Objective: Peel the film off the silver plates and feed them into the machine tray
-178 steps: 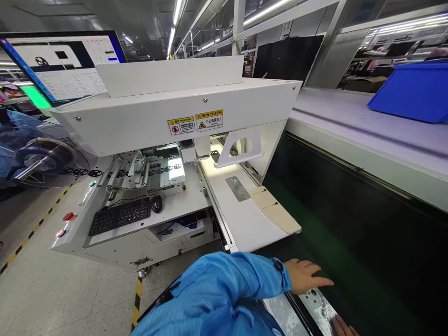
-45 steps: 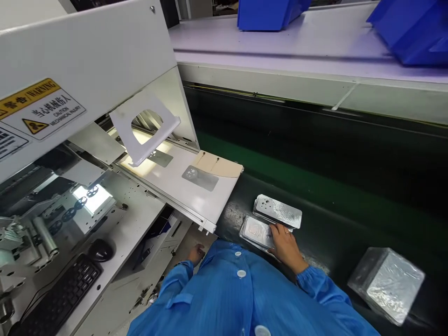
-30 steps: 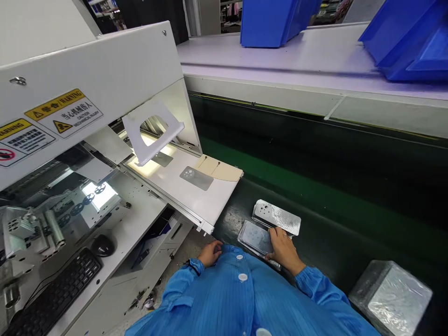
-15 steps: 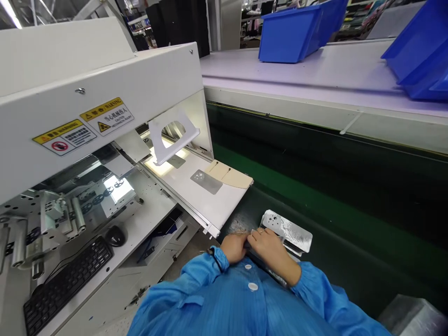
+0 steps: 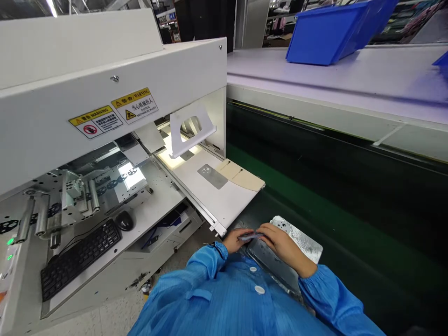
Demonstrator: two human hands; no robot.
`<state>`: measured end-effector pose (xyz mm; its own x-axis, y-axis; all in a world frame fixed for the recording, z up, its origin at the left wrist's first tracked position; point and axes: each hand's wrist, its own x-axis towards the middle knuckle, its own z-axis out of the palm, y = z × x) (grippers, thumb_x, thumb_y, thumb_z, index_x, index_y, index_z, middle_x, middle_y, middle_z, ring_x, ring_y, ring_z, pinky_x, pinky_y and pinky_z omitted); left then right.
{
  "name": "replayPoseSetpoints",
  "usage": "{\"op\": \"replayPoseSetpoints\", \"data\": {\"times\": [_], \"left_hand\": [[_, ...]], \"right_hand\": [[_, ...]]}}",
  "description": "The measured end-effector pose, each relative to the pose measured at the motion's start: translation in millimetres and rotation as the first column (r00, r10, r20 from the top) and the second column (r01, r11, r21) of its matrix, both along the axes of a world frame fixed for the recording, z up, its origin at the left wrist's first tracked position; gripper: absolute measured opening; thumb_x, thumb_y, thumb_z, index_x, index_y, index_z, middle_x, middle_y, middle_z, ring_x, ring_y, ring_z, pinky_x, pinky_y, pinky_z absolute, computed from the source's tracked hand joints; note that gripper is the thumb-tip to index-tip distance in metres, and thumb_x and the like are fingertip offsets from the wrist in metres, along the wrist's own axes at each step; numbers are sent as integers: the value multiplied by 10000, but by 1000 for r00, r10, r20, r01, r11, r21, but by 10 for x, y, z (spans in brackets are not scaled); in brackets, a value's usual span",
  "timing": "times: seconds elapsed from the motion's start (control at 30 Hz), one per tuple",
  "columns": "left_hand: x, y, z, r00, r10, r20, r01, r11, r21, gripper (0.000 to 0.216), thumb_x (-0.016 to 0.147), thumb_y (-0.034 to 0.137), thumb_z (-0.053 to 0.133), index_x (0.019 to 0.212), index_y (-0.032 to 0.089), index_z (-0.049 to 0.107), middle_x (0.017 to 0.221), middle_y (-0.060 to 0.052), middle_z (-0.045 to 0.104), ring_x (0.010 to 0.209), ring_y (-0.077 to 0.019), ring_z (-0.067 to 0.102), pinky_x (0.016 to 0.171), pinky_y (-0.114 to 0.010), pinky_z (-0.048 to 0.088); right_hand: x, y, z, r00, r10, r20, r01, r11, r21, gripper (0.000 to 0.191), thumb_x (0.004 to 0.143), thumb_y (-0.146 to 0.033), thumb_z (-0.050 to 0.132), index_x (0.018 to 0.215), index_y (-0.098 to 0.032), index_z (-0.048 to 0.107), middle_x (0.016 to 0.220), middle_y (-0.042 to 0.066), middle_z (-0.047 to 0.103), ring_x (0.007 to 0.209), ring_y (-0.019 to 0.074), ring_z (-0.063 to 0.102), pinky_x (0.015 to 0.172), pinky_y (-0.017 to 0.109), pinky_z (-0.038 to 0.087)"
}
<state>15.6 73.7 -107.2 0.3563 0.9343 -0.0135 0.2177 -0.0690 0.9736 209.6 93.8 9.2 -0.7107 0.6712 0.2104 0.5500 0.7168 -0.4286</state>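
Note:
A thin greyish flat panel [image 5: 249,236], seen nearly edge-on, is held up close to my body. My left hand [image 5: 237,241] pinches its left end, and my right hand [image 5: 284,246] grips the right end with curled fingers. Under my right hand lies a clear, film-like pack [image 5: 275,266], partly covered by my arm. Beyond it rests a shiny phone back cover stack [image 5: 304,240] with camera holes, on the dark green belt [image 5: 280,196]. A single grey phone back cover [image 5: 213,176] lies flat on the machine's white feed belt [image 5: 224,200], farther from my hands.
The white machine [image 5: 147,70] with warning labels stands at left, a bent white guard [image 5: 194,135] over its feed. A keyboard [image 5: 82,261] and mouse [image 5: 124,220] sit on its shelf. Blue bins [image 5: 325,35] stand on the long white shelf [image 5: 259,65] behind the green belt.
My hands have moved slightly apart, and the thin panel between them now shows edge-on. The clear pack below is more exposed. The view has swung left, shifting everything rightward.

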Motion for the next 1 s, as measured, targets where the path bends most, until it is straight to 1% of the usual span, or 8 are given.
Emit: {"op": "replayPoseSetpoints", "data": {"times": [0.13, 0.2, 0.3, 0.43, 0.6, 0.77, 0.87, 1.0], "left_hand": [[24, 22, -65, 998, 27, 62, -24, 999, -41, 343, 826, 275, 642, 1142, 145, 671, 1189, -126, 686, 1119, -244, 630, 1031, -416, 462], [30, 21, -67, 996, 37, 80, -33, 998, -52, 310, 833, 279, 635, 1109, 149, 688, 1169, -116, 697, 1111, -236, 633, 1036, -410, 457], [28, 20, -48, 994, 55, 92, -49, 997, -62, 280, 827, 277, 642, 1073, 158, 705, 1145, -99, 709, 1094, -229, 637, 1036, -403, 456], [23, 32, -40, 991, 74, 107, -66, 995, -79, 272, 824, 253, 638, 1071, 162, 707, 1128, -89, 716, 1068, -228, 644, 1017, -399, 468], [16, 28, -53, 985, 118, 125, -103, 988, -115, 313, 793, 242, 668, 1096, 169, 694, 1125, -84, 715, 1061, -237, 644, 1016, -415, 466], [-1, -9, -52, 980, 139, 143, -120, 984, -134, 475, 684, 165, 758, 1149, 180, 665, 1178, -89, 690, 1122, -255, 614, 1057, -438, 424], [-2, -20, -66, 976, 158, 148, -137, 980, -144, 523, 669, 122, 755, 1177, 177, 645, 1209, -99, 672, 1147, -259, 598, 1066, -452, 409], [6, -17, -81, 974, 164, 158, -142, 980, -141, 511, 677, 108, 742, 1173, 180, 645, 1214, -99, 669, 1159, -256, 590, 1074, -457, 397]], "right_hand": [[-69, 6, -154, 1000, 12, 8, -12, 1000, 5, 237, 979, -248, 384, 1045, -193, 604, 967, 69, 636, 869, 167, 619, 747, 280, 526], [-87, 15, -218, 999, 19, 27, -20, 999, 33, 256, 982, -242, 367, 1032, -193, 613, 960, 71, 635, 856, 174, 613, 722, 289, 519], [-122, 41, -270, 997, 33, 64, -39, 995, 94, 281, 978, -219, 354, 953, -189, 632, 886, 68, 628, 804, 185, 597, 674, 298, 496], [-192, 98, -291, 993, 57, 104, -75, 981, 180, 291, 962, -172, 351, 877, -168, 629, 805, 65, 604, 744, 188, 559, 640, 305, 466], [-233, 101, -295, 992, 72, 101, -98, 952, 289, 309, 928, -89, 332, 913, -144, 636, 882, 95, 618, 798, 201, 543, 690, 331, 459], [-177, 9, -283, 999, 21, 26, -29, 924, 381, 308, 936, -102, 345, 1018, -133, 640, 1041, 132, 621, 1006, 237, 530, 827, 375, 445], [-168, -31, -284, 1000, 12, 12, -16, 916, 402, 336, 932, -88, 324, 984, -150, 650, 1000, 111, 635, 999, 226, 541, 805, 356, 450], [-180, -59, -281, 1000, -31, 0, 28, 916, 400, 332, 942, -114, 331, 960, -163, 658, 975, 106, 642, 984, 223, 550, 797, 364, 458]]}}
